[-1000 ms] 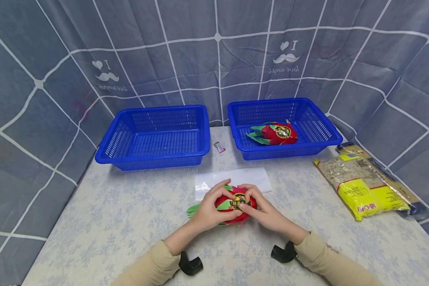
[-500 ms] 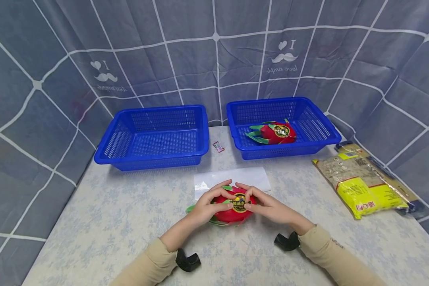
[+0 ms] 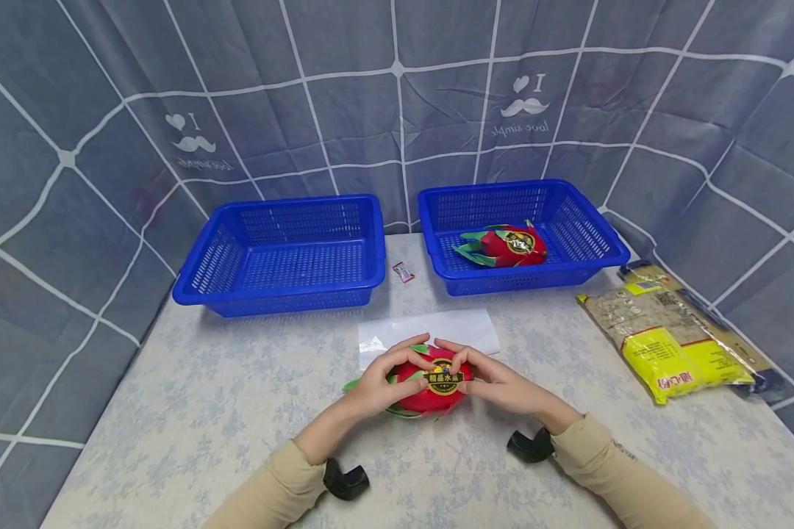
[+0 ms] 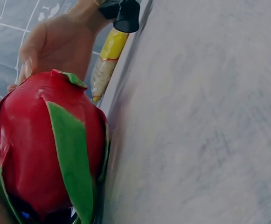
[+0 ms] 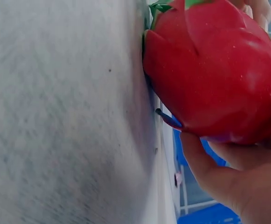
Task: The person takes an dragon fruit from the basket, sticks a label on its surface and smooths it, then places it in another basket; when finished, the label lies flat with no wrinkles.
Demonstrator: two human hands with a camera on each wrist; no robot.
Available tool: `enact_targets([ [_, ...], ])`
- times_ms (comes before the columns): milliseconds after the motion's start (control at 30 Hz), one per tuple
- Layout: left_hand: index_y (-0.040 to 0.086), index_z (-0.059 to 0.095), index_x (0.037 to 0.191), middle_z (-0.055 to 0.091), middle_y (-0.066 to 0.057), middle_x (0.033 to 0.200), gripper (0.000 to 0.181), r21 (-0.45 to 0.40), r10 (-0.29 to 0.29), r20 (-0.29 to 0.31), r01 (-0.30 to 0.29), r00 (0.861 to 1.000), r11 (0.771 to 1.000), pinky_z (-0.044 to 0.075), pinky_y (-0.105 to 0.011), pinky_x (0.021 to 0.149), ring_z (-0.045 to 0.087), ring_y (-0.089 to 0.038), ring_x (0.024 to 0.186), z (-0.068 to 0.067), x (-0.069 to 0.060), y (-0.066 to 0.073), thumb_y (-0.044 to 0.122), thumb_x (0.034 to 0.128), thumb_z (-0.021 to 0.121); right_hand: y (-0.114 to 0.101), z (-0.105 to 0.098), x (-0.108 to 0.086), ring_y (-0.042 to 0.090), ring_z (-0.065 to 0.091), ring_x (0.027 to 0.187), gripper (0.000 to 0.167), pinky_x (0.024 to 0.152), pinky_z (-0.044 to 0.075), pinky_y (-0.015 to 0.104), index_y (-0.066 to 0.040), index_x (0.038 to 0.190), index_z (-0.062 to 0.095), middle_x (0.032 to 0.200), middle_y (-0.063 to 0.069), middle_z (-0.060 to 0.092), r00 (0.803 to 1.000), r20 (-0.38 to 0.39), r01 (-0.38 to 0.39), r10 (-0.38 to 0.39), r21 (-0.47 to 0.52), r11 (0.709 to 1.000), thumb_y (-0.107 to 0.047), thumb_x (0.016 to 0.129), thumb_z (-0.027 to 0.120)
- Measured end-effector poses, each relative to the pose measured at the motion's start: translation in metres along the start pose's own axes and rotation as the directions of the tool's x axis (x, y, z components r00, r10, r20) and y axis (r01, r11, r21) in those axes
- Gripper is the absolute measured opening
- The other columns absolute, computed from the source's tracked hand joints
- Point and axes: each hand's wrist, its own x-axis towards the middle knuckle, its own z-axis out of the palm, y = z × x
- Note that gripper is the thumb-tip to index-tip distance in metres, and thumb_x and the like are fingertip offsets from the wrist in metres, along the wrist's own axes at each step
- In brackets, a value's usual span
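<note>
A red dragon fruit (image 3: 426,402) with green scales lies on the table between both hands. On its upper face is a round black-and-gold label (image 3: 444,380), flat and readable. The left hand (image 3: 375,383) curls round the fruit's left side, thumb and index finger at the label's edge. From the other side the right hand (image 3: 503,383) holds it, its thumb and index finger also beside the label. In the left wrist view the fruit (image 4: 35,144) hides part of the right hand (image 4: 65,44). The right wrist view has right-hand fingers (image 5: 198,156) against the fruit (image 5: 214,70).
A white sheet (image 3: 466,329) lies just behind the fruit. Farther back stand a blue basket (image 3: 281,300) and another blue basket (image 3: 523,283) holding a labelled dragon fruit (image 3: 492,250). A small wrapped packet (image 3: 403,272) lies between them. Yellow-and-clear bags (image 3: 668,345) lie at right.
The thumbs have drawn apart from over the label, which now shows more fully. The fruit has turned slightly, and both hands remain around it.
</note>
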Motion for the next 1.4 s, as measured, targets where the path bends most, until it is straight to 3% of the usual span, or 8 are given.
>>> enact_targets([
  [233, 0.001, 0.064, 0.104, 0.035, -0.02, 0.145, 0.023, -0.014, 0.02, 0.055, -0.019, 0.998, 1.0, 0.028, -0.05, 0.103, 0.028, -0.029, 0.136, -0.005, -0.001, -0.002, 0.004, 0.0817, 0.064, 0.0, 0.003, 0.0, 0.036, 0.014, 0.139, 0.01, 0.103, 0.02, 0.057, -0.004, 0.104, 0.045, 0.153, 0.014, 0.02, 1.0, -0.03, -0.007, 0.007, 0.021, 1.0, -0.006, 0.096, 0.05],
  [433, 0.004, 0.065, 0.102, 0.037, -0.012, 0.145, 0.017, -0.028, -0.042, 0.013, 0.042, 0.999, 0.999, 0.028, -0.049, 0.104, 0.029, -0.025, 0.136, -0.001, -0.001, 0.0, 0.006, 0.0851, 0.067, 0.002, 0.015, 0.004, 0.031, 0.028, 0.136, 0.012, 0.098, 0.038, 0.035, -0.012, 0.093, 0.046, 0.148, 0.009, 0.033, 0.983, -0.185, -0.015, -0.006, -0.111, 0.994, -0.014, 0.094, 0.058],
  [633, 0.004, 0.066, 0.1, 0.04, -0.011, 0.143, 0.014, -0.011, -0.041, 0.014, 0.041, 0.999, 0.999, 0.03, -0.048, 0.104, 0.032, -0.025, 0.134, -0.001, 0.0, 0.001, 0.005, 0.0853, 0.067, -0.001, 0.012, 0.003, 0.033, 0.032, 0.132, 0.016, 0.089, 0.045, 0.034, -0.009, 0.095, 0.043, 0.149, 0.012, 0.029, 0.994, -0.113, -0.01, -0.003, -0.115, 0.993, -0.01, 0.093, 0.059],
  [767, 0.004, 0.064, 0.1, 0.04, -0.014, 0.143, 0.017, 0.008, -0.03, 0.019, 0.03, 0.999, 1.0, 0.031, -0.048, 0.102, 0.033, -0.028, 0.134, -0.001, -0.001, 0.001, 0.002, 0.0835, 0.067, 0.0, 0.01, 0.003, 0.034, 0.031, 0.132, 0.015, 0.093, 0.042, 0.037, -0.008, 0.096, 0.042, 0.15, 0.013, 0.027, 0.996, -0.086, 0.015, -0.022, -0.085, 0.996, -0.007, 0.094, 0.057],
  [867, 0.001, 0.064, 0.101, 0.04, -0.016, 0.142, 0.021, 0.003, -0.035, -0.011, 0.035, 0.999, 0.999, 0.035, -0.044, 0.1, 0.036, -0.031, 0.131, 0.001, -0.001, 0.003, -0.004, 0.0811, 0.067, 0.001, 0.012, 0.003, 0.035, 0.027, 0.135, 0.014, 0.098, 0.037, 0.038, -0.008, 0.097, 0.041, 0.15, 0.013, 0.026, 0.995, -0.098, 0.023, -0.032, -0.091, 0.996, -0.007, 0.094, 0.055],
  [1033, -0.004, 0.064, 0.099, 0.045, -0.02, 0.137, 0.022, 0.011, -0.034, -0.095, 0.035, 0.995, 0.999, 0.044, -0.031, 0.092, 0.046, -0.035, 0.122, 0.009, -0.002, 0.023, -0.007, 0.0772, 0.068, 0.003, 0.016, 0.003, 0.033, 0.026, 0.136, 0.016, 0.1, 0.032, 0.048, -0.011, 0.097, 0.038, 0.15, 0.01, 0.027, 0.991, -0.128, 0.023, -0.043, -0.155, 0.988, -0.009, 0.095, 0.054],
  [1200, -0.004, 0.065, 0.099, 0.047, -0.02, 0.134, 0.025, 0.062, -0.005, -0.149, 0.015, 0.989, 0.998, 0.047, -0.029, 0.089, 0.046, -0.035, 0.122, 0.014, -0.002, 0.033, -0.004, 0.075, 0.074, 0.003, 0.018, 0.003, 0.032, 0.023, 0.136, 0.019, 0.1, 0.026, 0.058, -0.012, 0.101, 0.037, 0.149, 0.011, 0.028, 0.988, -0.144, 0.026, -0.053, -0.186, 0.982, -0.012, 0.095, 0.055],
  [1400, -0.001, 0.066, 0.101, 0.046, -0.02, 0.133, 0.03, 0.107, 0.027, -0.157, -0.01, 0.987, 0.994, 0.047, -0.033, 0.09, 0.045, -0.035, 0.122, 0.016, -0.003, 0.033, -0.001, 0.0731, 0.078, 0.007, 0.022, 0.004, 0.026, 0.028, 0.136, 0.024, 0.103, 0.033, 0.039, -0.016, 0.11, 0.038, 0.149, 0.009, 0.028, 0.982, -0.182, 0.003, -0.044, -0.218, 0.976, -0.014, 0.095, 0.057],
])
